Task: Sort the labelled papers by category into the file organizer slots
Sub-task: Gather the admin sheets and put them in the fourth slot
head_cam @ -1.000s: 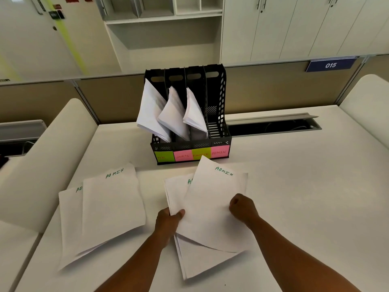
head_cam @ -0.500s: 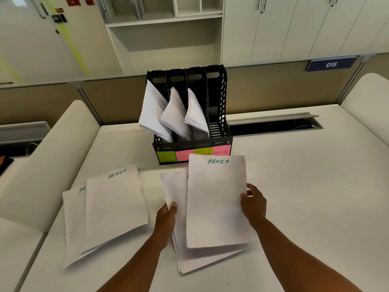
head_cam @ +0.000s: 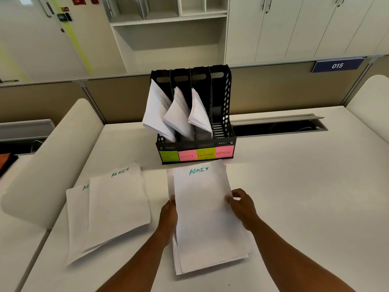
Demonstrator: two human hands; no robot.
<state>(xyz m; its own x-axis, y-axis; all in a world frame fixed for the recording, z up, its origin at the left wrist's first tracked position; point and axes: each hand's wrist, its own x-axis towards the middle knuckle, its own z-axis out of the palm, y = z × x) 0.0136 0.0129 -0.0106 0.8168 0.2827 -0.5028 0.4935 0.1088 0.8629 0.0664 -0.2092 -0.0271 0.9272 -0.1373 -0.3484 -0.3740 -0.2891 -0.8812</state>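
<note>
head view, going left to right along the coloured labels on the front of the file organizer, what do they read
Green HR label → pink SPORTS label → green FINANCE label → pink ADMIN label, across the file organizer.

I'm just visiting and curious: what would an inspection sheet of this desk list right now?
Surface: white desk, joined by side desks.
Job's things: black organizer with four slots labelled HR, SPORTS, FINANCE, ADMIN; papers lean in the first three, the ADMIN slot looks empty. ADMIN stack lies before it; two more ADMIN sheets lie to the left.
Clutter: nothing seen.
Hands: left hand holds the stack's left edge; right hand pinches its right edge.
Cables: faint ones inside the open cable tray behind the organizer.
Surroundings: beige partition with sign 015, white cabinets, open shelves.
</note>
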